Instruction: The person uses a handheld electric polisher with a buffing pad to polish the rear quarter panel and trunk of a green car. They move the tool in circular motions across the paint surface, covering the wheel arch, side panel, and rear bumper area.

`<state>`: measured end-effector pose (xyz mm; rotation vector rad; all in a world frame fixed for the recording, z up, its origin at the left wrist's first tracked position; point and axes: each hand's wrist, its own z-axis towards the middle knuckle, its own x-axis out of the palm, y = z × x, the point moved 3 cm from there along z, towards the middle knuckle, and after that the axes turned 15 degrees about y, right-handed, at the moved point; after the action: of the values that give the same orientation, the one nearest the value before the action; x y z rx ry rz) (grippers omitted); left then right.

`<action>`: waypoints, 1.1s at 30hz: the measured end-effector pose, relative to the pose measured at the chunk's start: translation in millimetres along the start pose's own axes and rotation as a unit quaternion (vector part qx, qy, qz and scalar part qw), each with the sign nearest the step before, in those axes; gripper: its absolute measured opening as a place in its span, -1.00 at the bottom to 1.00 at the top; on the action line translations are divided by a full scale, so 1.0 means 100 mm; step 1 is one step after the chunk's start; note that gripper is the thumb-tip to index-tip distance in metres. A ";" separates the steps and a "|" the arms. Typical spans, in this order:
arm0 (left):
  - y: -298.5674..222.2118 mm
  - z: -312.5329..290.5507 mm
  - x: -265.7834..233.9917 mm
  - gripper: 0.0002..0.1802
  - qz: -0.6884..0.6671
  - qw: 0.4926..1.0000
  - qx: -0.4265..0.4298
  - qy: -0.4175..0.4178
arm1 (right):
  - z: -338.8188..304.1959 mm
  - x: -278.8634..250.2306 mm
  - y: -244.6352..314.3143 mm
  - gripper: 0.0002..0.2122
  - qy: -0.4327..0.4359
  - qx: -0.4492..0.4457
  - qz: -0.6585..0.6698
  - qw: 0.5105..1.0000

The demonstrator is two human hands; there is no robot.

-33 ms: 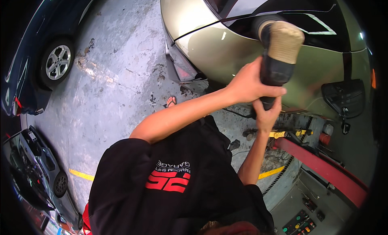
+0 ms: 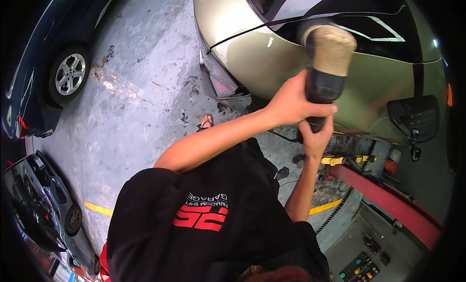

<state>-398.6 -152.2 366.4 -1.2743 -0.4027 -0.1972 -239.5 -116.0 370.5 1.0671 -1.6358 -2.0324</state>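
Gripping a black-and-tan power tool [image 2: 331,59] with both hands, right of centre in the frame's upper half.
The left hand [image 2: 293,103] is wrapping its black body, the right hand [image 2: 318,140] is clasping its lower end; its round head [image 2: 302,33] is sitting over the gold-green car's [image 2: 371,80] side, upper right.

Worn grey floor [image 2: 145,68]: dark blue car [image 2: 43,49], yellow stripe [image 2: 98,208], sandaled foot [image 2: 207,121].

The power tool [image 2: 333,51] (blurred) partly hides its pad [image 2: 303,31].
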 end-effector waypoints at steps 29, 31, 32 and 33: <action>0.05 -0.01 -0.19 -0.44 -0.203 0.978 0.042 0.034 | 0.08 -0.11 0.16 -0.25 -0.012 0.009 -0.286 0.958; 0.08 -0.09 -0.27 -0.39 -0.222 0.974 0.039 0.024 | 0.13 -0.03 0.19 -0.23 0.000 0.017 -0.304 0.953; 0.10 -0.13 -0.28 -0.38 -0.239 0.970 0.039 0.019 | 0.10 0.02 0.22 -0.22 0.001 0.029 -0.308 0.951; 0.10 -0.18 -0.30 -0.36 -0.254 0.966 0.041 0.009 | 0.12 0.08 0.25 -0.22 0.005 0.038 -0.311 0.950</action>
<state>-419.0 -168.3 341.3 -1.0678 -0.7112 -0.6187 -258.1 -120.3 391.7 1.7970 -1.5026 -2.3261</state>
